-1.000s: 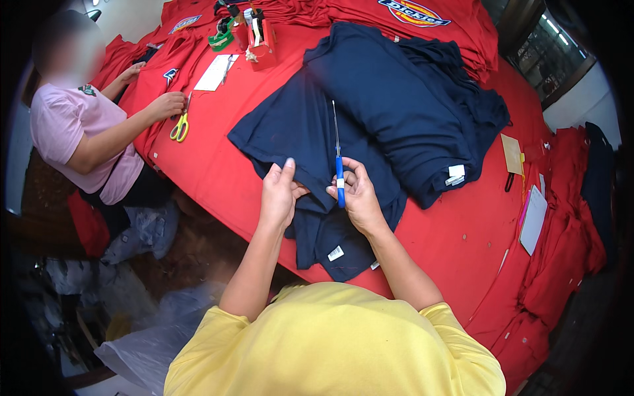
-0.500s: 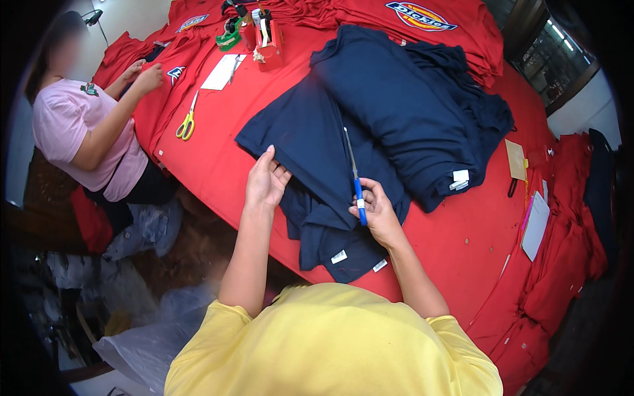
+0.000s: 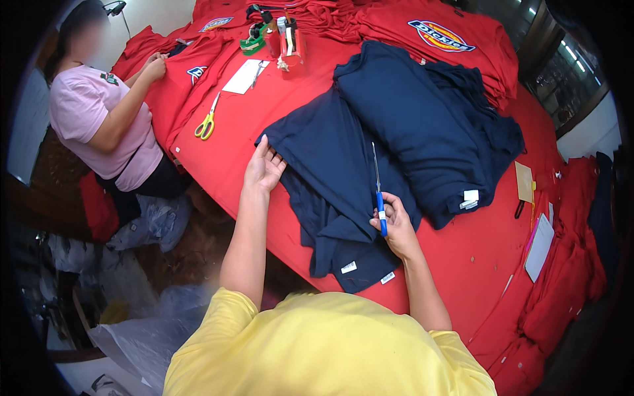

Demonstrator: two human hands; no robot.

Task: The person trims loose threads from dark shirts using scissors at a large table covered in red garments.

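Note:
Dark navy garments (image 3: 317,129) lie folded and overlapping on the red-covered table in front of me, white labels showing at their near edge. My left hand (image 3: 265,170) is palm up at the left corner of the nearer garment. Its fingers are apart and touch the cloth edge; whether they pinch any fabric is hard to see. In my right hand (image 3: 400,228) is a slim tool (image 3: 380,204) with a blue handle and a long thin metal shaft. It points away from me above the garment; its exact kind is unclear.
Yellow-handled scissors (image 3: 206,125), white paper (image 3: 242,76) and a red holder (image 3: 291,53) with tools stand or lie further back. Piled red garments (image 3: 449,63) edge the table. At the left a person in pink (image 3: 105,112) handles red cloth. A clipboard (image 3: 539,245) lies at right.
The view has shifted, so the table appears moved right and down. My left hand stays at the garment's corner, and my right hand still holds the blue-handled tool, now more upright in view.

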